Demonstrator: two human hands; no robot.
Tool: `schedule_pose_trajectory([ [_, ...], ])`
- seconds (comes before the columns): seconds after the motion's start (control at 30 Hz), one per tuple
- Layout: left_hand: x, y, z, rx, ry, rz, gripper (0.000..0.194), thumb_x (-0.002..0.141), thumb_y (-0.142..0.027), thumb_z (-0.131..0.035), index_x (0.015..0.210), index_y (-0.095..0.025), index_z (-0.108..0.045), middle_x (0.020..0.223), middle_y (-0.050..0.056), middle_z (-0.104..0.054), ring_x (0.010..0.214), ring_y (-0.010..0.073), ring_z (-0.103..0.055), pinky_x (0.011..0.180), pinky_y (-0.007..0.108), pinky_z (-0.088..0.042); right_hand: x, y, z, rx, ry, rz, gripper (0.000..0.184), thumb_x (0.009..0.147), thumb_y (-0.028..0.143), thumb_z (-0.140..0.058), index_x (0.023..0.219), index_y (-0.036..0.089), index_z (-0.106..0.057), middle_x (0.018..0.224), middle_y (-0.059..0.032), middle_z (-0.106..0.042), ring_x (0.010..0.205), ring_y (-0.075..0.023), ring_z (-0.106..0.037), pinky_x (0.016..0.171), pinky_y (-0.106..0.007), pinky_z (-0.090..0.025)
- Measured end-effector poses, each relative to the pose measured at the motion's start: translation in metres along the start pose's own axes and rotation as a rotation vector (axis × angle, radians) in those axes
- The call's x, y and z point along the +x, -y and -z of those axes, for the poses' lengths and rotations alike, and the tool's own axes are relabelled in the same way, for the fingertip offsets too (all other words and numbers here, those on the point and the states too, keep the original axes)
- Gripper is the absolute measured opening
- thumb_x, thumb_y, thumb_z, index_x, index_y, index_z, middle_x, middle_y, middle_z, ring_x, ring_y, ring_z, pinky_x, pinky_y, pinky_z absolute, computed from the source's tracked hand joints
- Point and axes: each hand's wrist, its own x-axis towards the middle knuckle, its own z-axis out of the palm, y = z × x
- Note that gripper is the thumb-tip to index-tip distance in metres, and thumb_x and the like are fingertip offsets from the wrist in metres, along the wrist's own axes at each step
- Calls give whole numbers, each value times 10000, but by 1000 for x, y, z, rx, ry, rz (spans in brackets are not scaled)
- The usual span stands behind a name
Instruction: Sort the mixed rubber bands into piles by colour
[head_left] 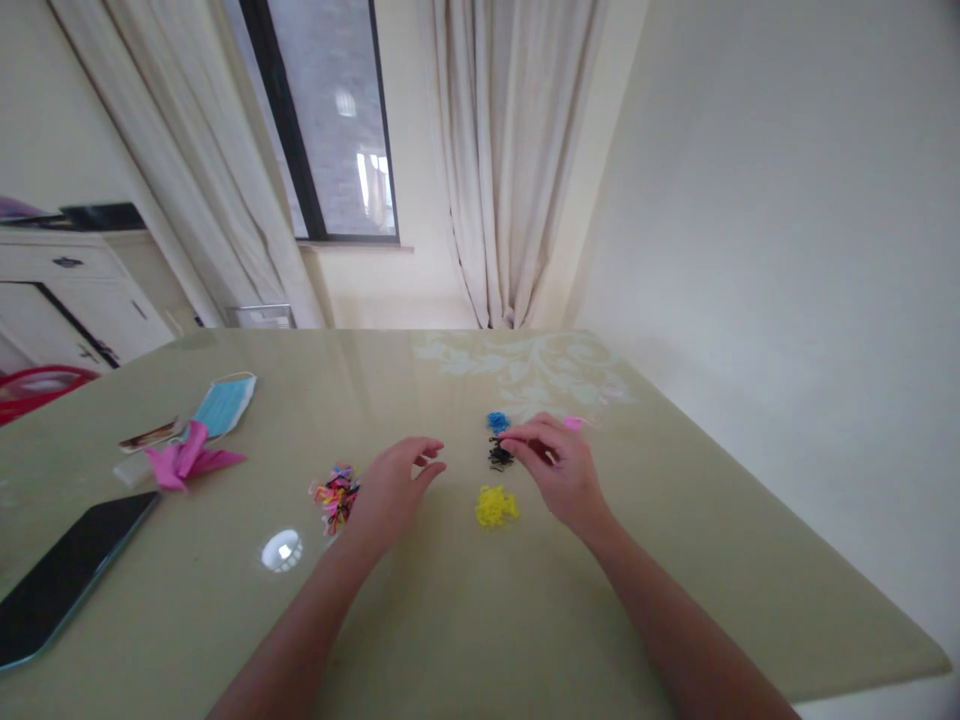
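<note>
My right hand reaches over a small pile of black rubber bands, thumb and forefinger pinched together at its upper right edge. Whatever lies between those fingertips is too small to make out. Behind the black pile is a blue pile, and nearer to me a yellow pile of the same thin bands. A bit of pink shows beyond my right hand. My left hand hovers with fingers apart, holding nothing, just right of a mixed-colour pile that its wrist partly hides.
On the left of the glossy table lie a dark phone, a pink folded piece, a blue face mask and a brownish flat item. A light reflects off the tabletop. A wall borders the right side.
</note>
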Motion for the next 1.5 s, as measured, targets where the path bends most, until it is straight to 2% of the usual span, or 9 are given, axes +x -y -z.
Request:
schedule_pose_trajectory([
  [0.07,-2,7,9,394,-11,40,243,927,-263,-616,1114,-208,-761,1180,133,-747,1134,325,-671,998,463,-496,2,10,11,46,-85,25,99,936,290,-741,926,224,-815,810,-37,-683,671,-145,-601,560,-266,-470],
  [0.13,-4,12,15,595,55,103,234,950,-271,-591,1092,-199,-763,1172,151,-732,1166,350,-649,991,471,-478,1,18,19,64,-148,59,73,926,270,-756,932,237,-820,815,-42,-691,703,-158,-620,579,-283,-490],
  [0.3,-3,14,18,644,197,146,210,986,-234,-521,981,-189,-726,1071,120,-731,1054,296,-686,891,383,-473,-2,26,25,45,-183,113,67,922,267,-773,950,247,-830,838,-55,-718,715,-171,-640,593,-311,-498],
  [0.5,-1,11,15,629,178,121,193,991,-235,-504,930,-190,-682,1060,118,-736,1059,295,-684,884,373,-463,-1,23,23,14,-188,132,70,926,279,-768,936,242,-826,811,-47,-709,681,-160,-625,548,-296,-456],
  [0.67,1,8,12,554,103,154,169,995,-273,-491,949,-203,-639,962,99,-771,958,273,-714,798,337,-461,5,3,24,-70,-136,76,117,938,318,-749,922,225,-819,796,-34,-692,645,-143,-591,577,-282,-463],
  [0.83,5,12,9,365,43,129,160,989,-294,-503,936,-230,-640,930,59,-790,909,247,-735,755,320,-470,6,-33,13,-350,173,-57,114,947,262,-724,912,202,-815,789,-21,-696,633,-132,-576,619,-271,-442],
  [1.07,6,9,6,49,-20,49,146,914,-312,-586,921,-226,-704,970,57,-812,918,246,-752,862,359,-546,-2,-53,-8,-597,462,-147,107,954,217,-710,946,212,-817,954,-59,-765,939,-219,-686,783,-313,-471],
  [1.33,3,-2,-7,-328,-38,-25,198,837,-371,-694,965,-222,-723,953,51,-832,869,222,-786,835,337,-617,-3,-53,-7,-585,426,-179,34,905,207,-766,921,202,-796,899,-48,-744,879,-207,-677,760,-308,-465],
  [1.5,-4,-8,-15,-360,-6,-70,206,865,-400,-705,996,-242,-717,958,35,-844,901,233,-796,854,356,-625,-4,-41,-7,-351,324,-97,87,914,276,-778,915,190,-791,811,-23,-691,696,-147,-583,685,-282,-443],
])
